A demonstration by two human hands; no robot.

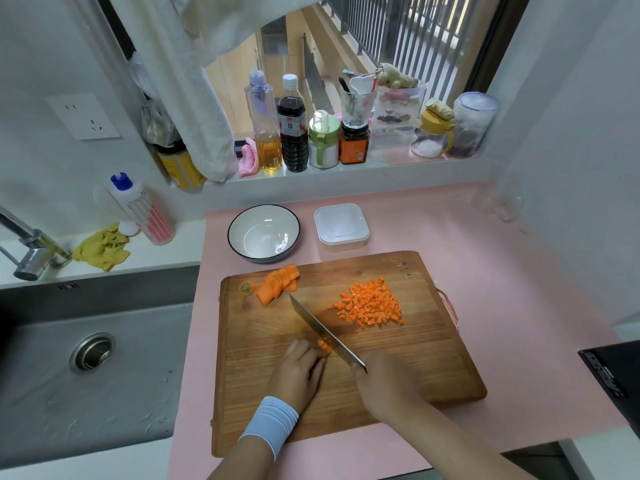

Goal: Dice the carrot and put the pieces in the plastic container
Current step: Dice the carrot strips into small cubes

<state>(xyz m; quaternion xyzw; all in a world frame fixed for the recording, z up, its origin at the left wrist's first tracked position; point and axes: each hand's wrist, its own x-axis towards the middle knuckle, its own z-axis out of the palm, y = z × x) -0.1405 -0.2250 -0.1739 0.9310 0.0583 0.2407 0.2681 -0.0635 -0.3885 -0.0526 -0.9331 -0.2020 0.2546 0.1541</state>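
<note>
Knife (325, 332) down on the wooden cutting board (415, 368), its long axis on a diagonal: tip aimed far-left toward the fanned carrot slices (278, 284), heel back at the right hand (384, 386), which is wrapped round the handle and hides it completely. Left hand (301, 372), blue wristband (270, 424) on the wrist, has its fingers curled down, pinning the carrot strips (323, 345) right against the blade's left side. Only a short orange stub shows, so which way the strips run is hard to call. Diced carrot pile (372, 303) sits toward the far right of the board, the carrot top (247, 287) at the far-left corner. Beyond the board on the pink mat (519, 306) — plastic container (341, 227), just beside a white bowl (264, 233). Steel sink (93, 351) off to the left.
</note>
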